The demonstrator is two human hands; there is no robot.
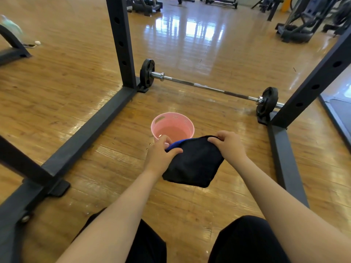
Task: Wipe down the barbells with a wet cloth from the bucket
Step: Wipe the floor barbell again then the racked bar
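Observation:
A dark cloth (193, 164) with a blue edge hangs spread between my two hands, just in front of a pink bucket (171, 122) holding water. My left hand (161, 151) pinches its left top corner. Its right top corner is gripped by my right hand (228, 144). Beyond the bucket a chrome barbell (209, 87) lies on the wooden floor, with a black plate (147, 74) at its left end and another black plate (266, 101) at its right end.
The barbell lies between the black uprights of a squat rack, the left post (121, 42) and the right post (315, 86). Rack base rails run along the floor on both sides of me. Other gym machines (296, 31) stand far back. My knees are at the bottom.

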